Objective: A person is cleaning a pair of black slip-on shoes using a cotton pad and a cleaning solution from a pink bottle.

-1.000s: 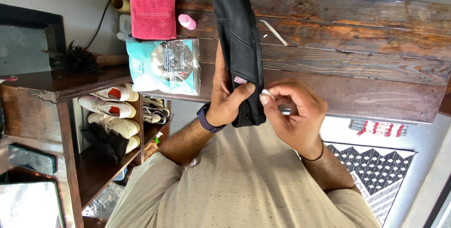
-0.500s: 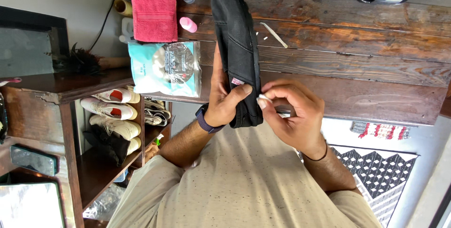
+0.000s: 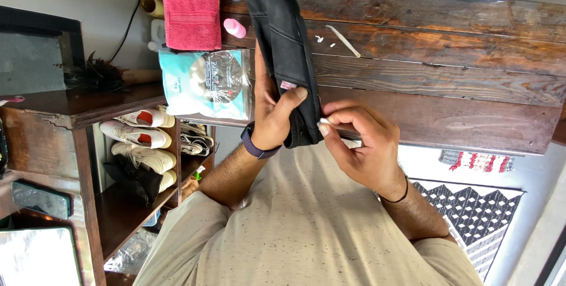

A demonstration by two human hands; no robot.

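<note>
I am working on the near end of the long black fabric shoe-like piece [image 3: 283, 44], which lies lengthwise across the dark wooden plank table [image 3: 448, 85] with its end hanging toward my chest. My left hand [image 3: 274, 115] is closed around that end, fingers curled behind it and thumb pressed flat on the front just below a small pink tag [image 3: 288, 85]. My right hand [image 3: 362, 144] is nearly closed, thumb and forefinger pinching a small white bit [image 3: 323, 121] right beside the black edge; I cannot tell whether it is a swab tip or a scrap. I judge this to be the spot-cleaning or picking step at the edge. The next move, I think, calls for a steady left grip and a fine, light touch from the right. A clear bag of white cotton pieces [image 3: 206, 82] sits just left of my left hand.
</note>
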